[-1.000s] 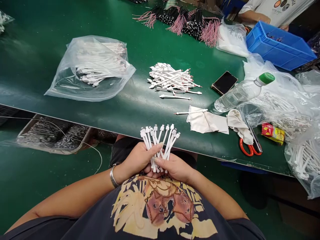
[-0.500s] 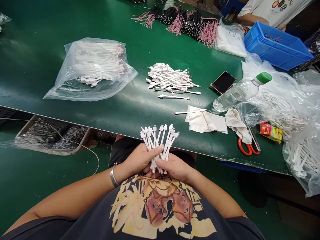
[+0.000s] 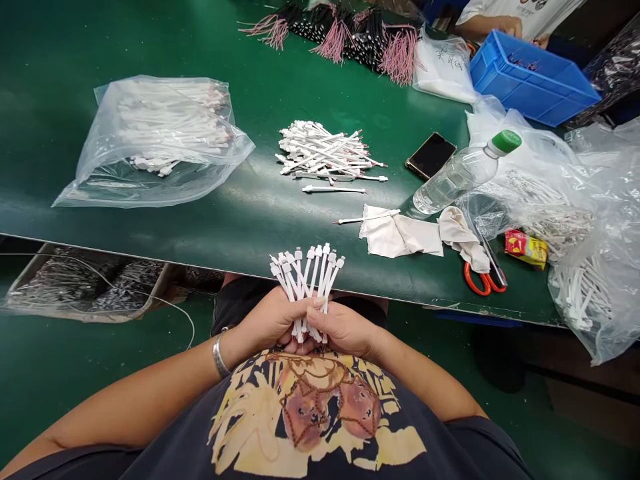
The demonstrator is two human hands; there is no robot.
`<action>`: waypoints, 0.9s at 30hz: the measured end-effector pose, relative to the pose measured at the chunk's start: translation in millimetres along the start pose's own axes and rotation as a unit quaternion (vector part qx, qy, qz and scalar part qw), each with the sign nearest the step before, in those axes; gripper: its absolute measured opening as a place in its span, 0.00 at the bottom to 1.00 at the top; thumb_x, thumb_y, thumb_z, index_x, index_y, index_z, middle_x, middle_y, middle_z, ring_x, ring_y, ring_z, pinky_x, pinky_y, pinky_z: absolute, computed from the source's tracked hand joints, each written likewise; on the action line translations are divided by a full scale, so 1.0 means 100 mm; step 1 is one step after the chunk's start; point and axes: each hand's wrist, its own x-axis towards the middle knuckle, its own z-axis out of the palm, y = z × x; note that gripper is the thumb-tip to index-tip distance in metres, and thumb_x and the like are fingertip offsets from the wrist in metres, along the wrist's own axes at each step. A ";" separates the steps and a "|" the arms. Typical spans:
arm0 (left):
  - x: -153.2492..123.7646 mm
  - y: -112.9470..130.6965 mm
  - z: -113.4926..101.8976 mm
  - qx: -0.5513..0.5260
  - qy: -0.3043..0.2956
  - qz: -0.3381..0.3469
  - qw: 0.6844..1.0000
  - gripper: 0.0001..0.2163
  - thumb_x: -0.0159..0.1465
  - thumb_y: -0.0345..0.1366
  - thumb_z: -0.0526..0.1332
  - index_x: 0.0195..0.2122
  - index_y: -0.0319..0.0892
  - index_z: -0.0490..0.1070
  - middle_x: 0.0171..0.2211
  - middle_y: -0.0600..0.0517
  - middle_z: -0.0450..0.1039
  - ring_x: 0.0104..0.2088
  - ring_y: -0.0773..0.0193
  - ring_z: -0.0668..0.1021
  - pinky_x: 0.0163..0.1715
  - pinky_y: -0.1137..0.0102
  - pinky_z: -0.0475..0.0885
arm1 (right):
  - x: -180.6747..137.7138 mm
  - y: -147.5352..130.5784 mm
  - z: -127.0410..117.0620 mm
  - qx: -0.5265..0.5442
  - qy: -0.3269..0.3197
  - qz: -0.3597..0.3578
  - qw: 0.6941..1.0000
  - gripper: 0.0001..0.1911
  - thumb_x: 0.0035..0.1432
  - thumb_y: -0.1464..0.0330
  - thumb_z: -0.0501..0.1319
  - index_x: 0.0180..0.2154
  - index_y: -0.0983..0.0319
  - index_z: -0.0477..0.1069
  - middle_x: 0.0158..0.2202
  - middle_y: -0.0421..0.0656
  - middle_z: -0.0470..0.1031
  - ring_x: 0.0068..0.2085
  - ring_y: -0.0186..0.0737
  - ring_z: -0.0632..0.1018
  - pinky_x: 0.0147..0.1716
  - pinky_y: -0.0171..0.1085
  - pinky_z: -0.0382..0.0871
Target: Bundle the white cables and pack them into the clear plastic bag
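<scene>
A fanned bundle of short white cables [image 3: 307,273] stands upright between my hands, connector ends up and thin wire ends down. My left hand [image 3: 280,315] is closed around the bundle's left side, its thumb lying across the front. From the right, my right hand [image 3: 345,327] grips the same bundle, thumb pressed on the cables just below the left thumb. Fingers behind the bundle are partly hidden. Beyond the table edge lies a loose pile of similar white cables [image 3: 325,150], with a single cable [image 3: 335,190] in front of it.
A clear bag of cables [image 3: 170,127] lies left. To the right are a cloth [image 3: 400,233] with one cable on it, a phone [image 3: 431,155], a water bottle [image 3: 457,177], scissors [image 3: 485,280] and more bagged cables [image 3: 585,293]. A co-worker's hand [image 3: 510,27] is behind a blue bin [image 3: 533,77].
The view has shifted slightly, so most table items appear further left. Both hands keep hold of the cable bundle, and the cables are spread a little differently.
</scene>
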 end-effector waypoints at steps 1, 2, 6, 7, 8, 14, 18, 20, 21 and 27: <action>0.00 0.00 0.00 0.003 0.006 0.001 1.000 0.14 0.54 0.45 0.64 0.30 0.37 0.71 0.12 0.54 0.68 0.09 0.71 0.64 0.07 0.79 0.55 | -0.01 0.00 0.00 -0.005 0.003 0.002 1.000 0.28 0.53 0.49 0.60 0.36 0.70 0.74 0.34 0.50 0.76 0.31 0.34 0.77 0.34 0.34 0.72; -0.01 -0.01 0.00 0.007 0.014 0.003 1.000 0.13 0.54 0.44 0.64 0.30 0.37 0.71 0.13 0.53 0.68 0.09 0.71 0.65 0.07 0.79 0.56 | -0.01 -0.01 0.01 -0.011 0.008 0.004 1.000 0.29 0.52 0.48 0.60 0.36 0.70 0.74 0.33 0.50 0.76 0.30 0.33 0.77 0.35 0.35 0.72; -0.03 -0.04 0.02 0.008 0.042 0.014 0.999 0.15 0.54 0.45 0.64 0.27 0.37 0.70 0.14 0.52 0.70 0.11 0.70 0.67 0.09 0.77 0.58 | -0.05 -0.03 0.03 -0.031 0.034 0.010 0.999 0.30 0.52 0.46 0.58 0.35 0.69 0.74 0.31 0.48 0.75 0.28 0.33 0.76 0.35 0.37 0.72; -0.04 -0.05 0.02 0.006 0.045 0.015 0.999 0.15 0.54 0.46 0.64 0.26 0.37 0.69 0.15 0.52 0.70 0.11 0.70 0.67 0.09 0.77 0.58 | -0.05 -0.03 0.04 -0.035 0.037 0.007 0.999 0.30 0.52 0.46 0.58 0.35 0.68 0.74 0.30 0.47 0.75 0.28 0.33 0.76 0.35 0.37 0.72; -0.04 -0.05 0.02 0.004 0.048 0.015 0.999 0.15 0.55 0.46 0.64 0.26 0.37 0.69 0.14 0.52 0.70 0.11 0.70 0.67 0.08 0.77 0.57 | -0.05 -0.03 0.04 -0.037 0.037 0.005 0.999 0.30 0.52 0.46 0.58 0.35 0.68 0.74 0.30 0.47 0.75 0.28 0.33 0.76 0.35 0.37 0.72; -0.05 0.00 0.03 -0.006 0.051 0.013 0.999 0.17 0.56 0.49 0.62 0.25 0.37 0.68 0.11 0.54 0.67 0.09 0.71 0.64 0.08 0.78 0.55 | -0.04 -0.03 0.03 -0.024 0.018 0.001 1.000 0.31 0.51 0.46 0.59 0.37 0.69 0.74 0.34 0.50 0.76 0.31 0.36 0.77 0.35 0.36 0.72; -0.10 0.04 0.04 -0.025 0.030 0.017 0.999 0.19 0.55 0.52 0.60 0.28 0.37 0.68 0.10 0.54 0.66 0.08 0.71 0.63 0.07 0.78 0.55 | -0.04 -0.03 0.02 -0.008 -0.011 -0.024 1.000 0.30 0.50 0.48 0.61 0.43 0.68 0.72 0.36 0.50 0.76 0.32 0.36 0.78 0.33 0.34 0.72; -0.10 0.04 0.04 -0.018 0.031 0.025 0.999 0.20 0.55 0.53 0.60 0.28 0.38 0.67 0.11 0.54 0.66 0.09 0.71 0.63 0.07 0.77 0.56 | -0.05 -0.03 0.01 0.000 -0.025 -0.033 0.999 0.30 0.52 0.49 0.61 0.45 0.67 0.72 0.38 0.51 0.76 0.33 0.37 0.78 0.34 0.34 0.72; -0.10 0.03 0.03 -0.013 0.036 0.028 0.999 0.20 0.56 0.53 0.60 0.28 0.38 0.67 0.11 0.54 0.66 0.09 0.72 0.63 0.08 0.78 0.56 | -0.05 -0.02 0.01 0.004 -0.029 -0.035 0.999 0.30 0.52 0.49 0.60 0.45 0.68 0.71 0.38 0.51 0.76 0.34 0.37 0.78 0.34 0.34 0.72; -0.07 -0.06 -0.04 -0.011 0.014 0.020 1.000 0.21 0.60 0.54 0.55 0.35 0.38 0.69 0.07 0.60 0.54 0.09 0.72 0.58 0.09 0.78 0.53 | -0.05 -0.04 0.03 0.035 -0.024 -0.030 0.999 0.30 0.52 0.51 0.62 0.48 0.67 0.70 0.38 0.51 0.77 0.34 0.38 0.79 0.36 0.38 0.73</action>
